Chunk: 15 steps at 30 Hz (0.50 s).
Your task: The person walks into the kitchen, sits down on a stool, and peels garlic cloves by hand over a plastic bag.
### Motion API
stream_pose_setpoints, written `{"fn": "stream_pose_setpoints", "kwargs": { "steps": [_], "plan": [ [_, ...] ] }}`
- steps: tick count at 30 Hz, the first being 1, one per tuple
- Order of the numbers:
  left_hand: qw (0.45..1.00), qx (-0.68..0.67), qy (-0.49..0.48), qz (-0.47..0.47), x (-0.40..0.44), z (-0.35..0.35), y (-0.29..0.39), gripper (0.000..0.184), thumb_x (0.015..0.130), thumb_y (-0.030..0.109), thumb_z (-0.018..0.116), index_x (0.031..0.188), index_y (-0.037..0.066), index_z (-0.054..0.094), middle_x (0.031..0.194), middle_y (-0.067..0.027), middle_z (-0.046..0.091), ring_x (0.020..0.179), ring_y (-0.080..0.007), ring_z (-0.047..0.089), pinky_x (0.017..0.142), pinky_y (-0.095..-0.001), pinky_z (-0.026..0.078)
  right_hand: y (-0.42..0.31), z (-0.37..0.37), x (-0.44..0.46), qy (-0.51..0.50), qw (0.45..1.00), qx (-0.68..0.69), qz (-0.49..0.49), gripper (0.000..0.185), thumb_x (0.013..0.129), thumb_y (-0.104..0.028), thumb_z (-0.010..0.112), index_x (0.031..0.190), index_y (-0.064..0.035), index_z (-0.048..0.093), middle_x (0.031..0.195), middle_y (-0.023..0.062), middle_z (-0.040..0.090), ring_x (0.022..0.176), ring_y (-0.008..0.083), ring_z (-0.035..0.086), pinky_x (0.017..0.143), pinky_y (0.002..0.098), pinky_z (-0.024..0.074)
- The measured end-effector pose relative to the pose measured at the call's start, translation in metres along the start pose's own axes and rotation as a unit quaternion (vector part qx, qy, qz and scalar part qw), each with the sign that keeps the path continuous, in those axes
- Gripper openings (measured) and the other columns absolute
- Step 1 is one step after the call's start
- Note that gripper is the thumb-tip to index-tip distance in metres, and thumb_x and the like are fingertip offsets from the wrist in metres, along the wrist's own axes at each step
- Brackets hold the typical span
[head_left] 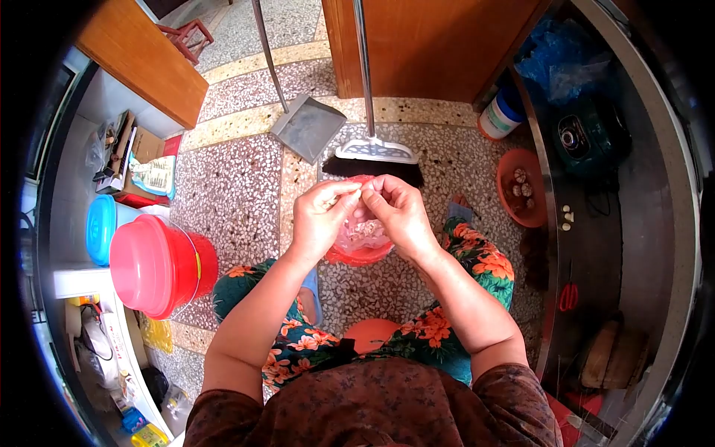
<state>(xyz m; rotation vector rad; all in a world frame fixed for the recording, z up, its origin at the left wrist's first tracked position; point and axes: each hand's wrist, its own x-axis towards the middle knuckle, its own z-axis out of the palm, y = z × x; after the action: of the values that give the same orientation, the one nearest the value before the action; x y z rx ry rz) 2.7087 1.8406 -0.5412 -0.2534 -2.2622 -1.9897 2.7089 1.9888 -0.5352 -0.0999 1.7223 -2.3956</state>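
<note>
Both hands meet at the centre, above a red basin [359, 252] lined with clear plastic on the floor between my feet. My left hand [325, 214] is closed, its thumb and index finger pinched on a small pale piece, too small to name. My right hand [396, 214] is closed too, fingertips at the same spot, touching or nearly touching the left ones. Several small pale pieces [568, 217] lie on the dark shelf at the right. An orange bowl [508, 189] with several whitish bulbs [521, 188] stands beside that shelf.
A broom [376, 151] and a grey dustpan [309, 128] stand ahead. At the left are a lidded red bucket [175, 264] and a blue-lidded container [101, 229]. Red scissors [568, 296] and a dark green appliance [592, 136] are at the right.
</note>
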Motion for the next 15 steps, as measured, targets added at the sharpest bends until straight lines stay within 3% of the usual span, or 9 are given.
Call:
{"fn": "stream_pose_setpoints", "kwargs": {
  "steps": [4,11,15],
  "plan": [
    [1.0,0.022,-0.007,0.02,-0.0004,-0.001,0.0009,0.011,0.081,0.0,0.066,0.092,-0.001,0.066,0.086,-0.0079,0.065,0.079,-0.0121,0.061,0.07,-0.0241,0.049,0.007,-0.0032,0.0017,0.008,0.998,-0.058,-0.027,0.005,0.088,-0.003,0.058,0.086,0.0013,0.058,0.075,0.0004,0.059,0.067,0.0066,0.056,0.061,0.0219,0.0476],
    [0.999,0.037,-0.011,0.017,-0.0017,-0.0005,0.0041,0.01,0.081,-0.001,0.065,0.091,-0.001,0.066,0.086,-0.0079,0.065,0.078,-0.0118,0.061,0.069,-0.0241,0.049,0.0079,-0.0031,0.0026,0.007,0.999,-0.043,-0.023,0.002,0.086,0.0,0.057,0.084,0.0013,0.057,0.074,0.0005,0.058,0.067,0.0065,0.057,0.06,0.0217,0.0476],
    [0.999,-0.04,-0.019,-0.022,-0.0039,0.0009,0.0006,0.011,0.084,0.0,0.064,0.095,-0.002,0.065,0.086,-0.0065,0.065,0.077,-0.0098,0.061,0.067,-0.0224,0.049,0.0053,-0.0029,0.0031,0.0,0.999,-0.031,-0.015,0.004,0.087,0.0,0.056,0.084,0.0014,0.057,0.074,0.0012,0.058,0.066,0.0072,0.057,0.06,0.0221,0.048]
  ]
}}
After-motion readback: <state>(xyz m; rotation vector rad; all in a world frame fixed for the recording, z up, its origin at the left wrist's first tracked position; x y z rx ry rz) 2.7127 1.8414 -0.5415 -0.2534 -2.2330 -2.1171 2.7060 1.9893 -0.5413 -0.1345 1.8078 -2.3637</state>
